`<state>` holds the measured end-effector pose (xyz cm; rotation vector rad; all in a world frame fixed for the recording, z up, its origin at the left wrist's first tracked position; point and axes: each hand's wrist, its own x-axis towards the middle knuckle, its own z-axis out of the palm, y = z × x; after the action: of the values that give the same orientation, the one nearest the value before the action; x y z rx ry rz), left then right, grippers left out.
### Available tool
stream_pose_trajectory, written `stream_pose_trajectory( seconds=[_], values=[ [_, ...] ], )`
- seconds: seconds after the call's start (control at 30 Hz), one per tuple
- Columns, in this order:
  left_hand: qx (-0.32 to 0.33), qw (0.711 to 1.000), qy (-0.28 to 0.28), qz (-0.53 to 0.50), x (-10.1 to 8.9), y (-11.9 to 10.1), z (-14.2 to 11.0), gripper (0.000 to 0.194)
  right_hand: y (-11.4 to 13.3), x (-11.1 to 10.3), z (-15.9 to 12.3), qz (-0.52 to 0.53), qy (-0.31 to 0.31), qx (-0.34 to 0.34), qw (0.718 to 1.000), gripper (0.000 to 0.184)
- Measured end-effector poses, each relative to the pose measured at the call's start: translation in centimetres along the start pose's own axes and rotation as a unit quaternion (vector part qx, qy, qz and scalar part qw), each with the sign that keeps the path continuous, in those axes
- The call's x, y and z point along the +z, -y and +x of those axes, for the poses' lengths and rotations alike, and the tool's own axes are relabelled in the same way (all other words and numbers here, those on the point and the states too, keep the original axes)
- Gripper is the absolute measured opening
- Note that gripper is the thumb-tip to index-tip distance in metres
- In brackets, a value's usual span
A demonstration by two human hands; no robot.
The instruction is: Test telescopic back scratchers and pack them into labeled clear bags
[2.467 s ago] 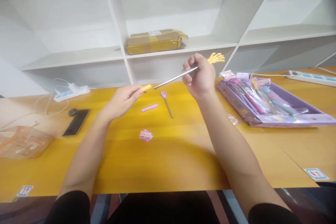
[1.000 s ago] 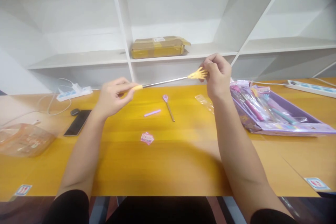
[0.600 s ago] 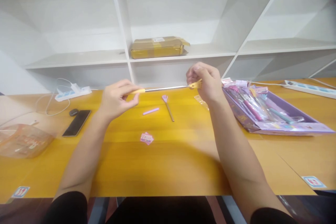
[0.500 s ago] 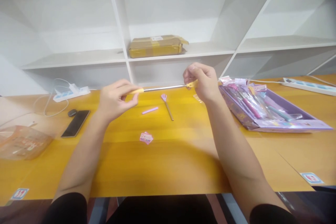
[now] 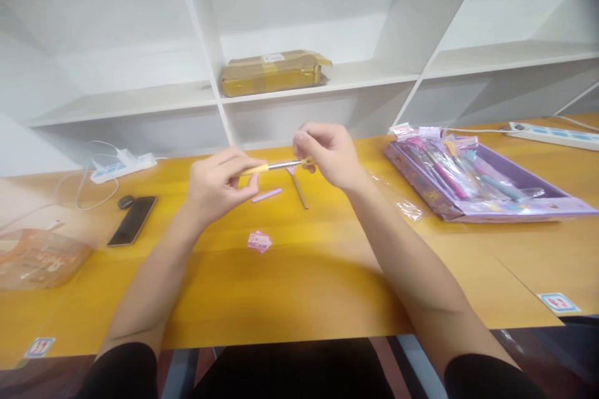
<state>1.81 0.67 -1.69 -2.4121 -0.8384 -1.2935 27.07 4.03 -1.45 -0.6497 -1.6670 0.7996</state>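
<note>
Above the table I hold a yellow telescopic back scratcher [image 5: 283, 165] level between both hands. My left hand [image 5: 218, 182] is closed on its yellow handle, and a short length of the metal rod shows beyond the fingers. At the other end, my right hand [image 5: 330, 154] pinches the yellow head. Beneath them on the table lies a purple-headed back scratcher [image 5: 300, 191] with a bare metal rod. Beside it is a separate purple handle tube [image 5: 266, 195]. Closer to me are small pink cards [image 5: 259, 241], overlapping.
At right, a purple display box [image 5: 533, 207] holds several wrapped back scratchers. Clear plastic wrapping [image 5: 410, 209] lies left of it. A phone [image 5: 133, 221], a power strip [image 5: 123, 166] and an orange-printed bag [image 5: 42, 259] are at left. A taped parcel [image 5: 274, 75] sits on the shelf.
My right hand has moved left towards my left hand, and the exposed rod of the yellow back scratcher is much shorter. The clear wrapping beside the box has come into fuller view.
</note>
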Motion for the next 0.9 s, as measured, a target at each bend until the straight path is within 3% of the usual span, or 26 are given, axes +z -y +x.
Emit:
stream_pose_trajectory(
  seconds=[0.43,0.67,0.8,0.9],
  values=[
    [0.024,0.999,0.009,0.036,-1.1,-1.8,0.3,0.015,-0.4,1.7,-0.4,0.018,0.005,-0.018,1.000,0.055],
    [0.014,0.992,0.123,0.023,-1.3,0.1,0.3,0.016,1.0,1.6,-1.1,0.000,0.032,-0.035,0.999,0.058],
    [0.004,0.987,0.140,0.077,-2.8,1.6,0.3,0.016,-1.1,1.2,-0.1,0.045,-0.045,-0.025,0.998,0.060],
    [-0.034,0.984,0.136,0.108,-4.4,2.6,0.3,0.016,-4.2,0.2,1.4,-0.001,-0.084,0.040,0.996,0.042]
  ],
)
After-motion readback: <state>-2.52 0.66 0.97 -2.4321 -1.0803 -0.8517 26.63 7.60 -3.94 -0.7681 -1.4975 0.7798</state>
